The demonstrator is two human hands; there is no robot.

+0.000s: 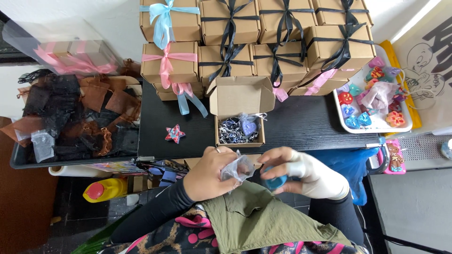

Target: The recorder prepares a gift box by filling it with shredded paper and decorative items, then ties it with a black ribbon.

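My left hand (211,172) grips a small sheer silvery pouch (238,168) just off the near edge of the black table (301,123). My right hand (292,169), in a pale glove or wrap, pinches a small teal blue object (274,182) beside the pouch. Right beyond both hands an open brown cardboard box (239,109) sits on the table, holding shredded paper and a bagged purple piece (248,127). A red and blue star-shaped piece (174,134) lies to the box's left.
Stacked brown boxes tied with black, pink and blue ribbons (263,42) fill the table's back. A white tray (372,126) of colourful pieces sits at right. A black tray (28,162) of dark and brown mesh pouches lies at left. A yellow bottle (106,189) lies below.
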